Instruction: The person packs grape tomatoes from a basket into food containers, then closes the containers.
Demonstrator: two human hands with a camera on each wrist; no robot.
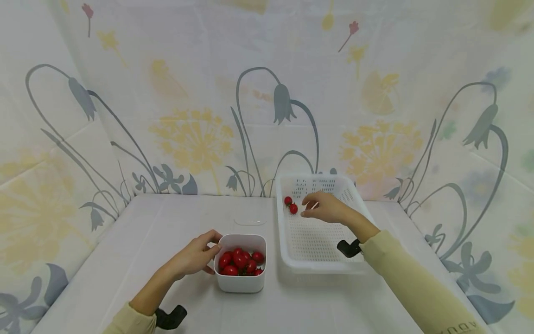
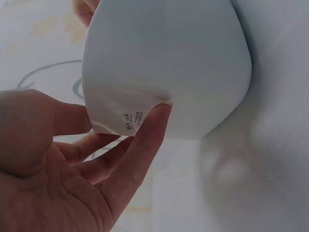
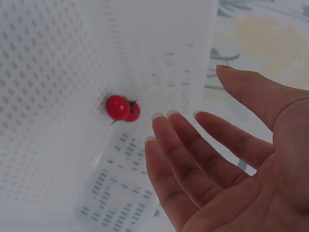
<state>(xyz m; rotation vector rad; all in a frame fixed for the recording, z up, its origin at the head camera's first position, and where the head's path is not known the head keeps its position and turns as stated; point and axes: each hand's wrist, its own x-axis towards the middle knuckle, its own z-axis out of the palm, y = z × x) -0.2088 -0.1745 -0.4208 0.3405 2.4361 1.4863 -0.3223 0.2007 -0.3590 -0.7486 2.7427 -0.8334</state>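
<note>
A small white square container (image 1: 239, 284) holds several red cherry tomatoes (image 1: 239, 260). At its left side my left hand (image 1: 196, 255) holds it, the thumb at the rim and a finger (image 2: 140, 154) against the outer wall in the left wrist view. My right hand (image 1: 327, 207) hovers inside a white perforated basket (image 1: 283, 241), its fingers spread loosely and nothing in them. Two cherry tomatoes (image 3: 117, 108) with green stems lie together by the basket's wall, a short way from the right fingertips.
The basket stands right of the container on a white cloth-covered table (image 1: 167, 218). A clear lid-like piece (image 1: 249, 222) lies behind the container. Flower-printed cloth (image 1: 267, 153) rises at the back and sides.
</note>
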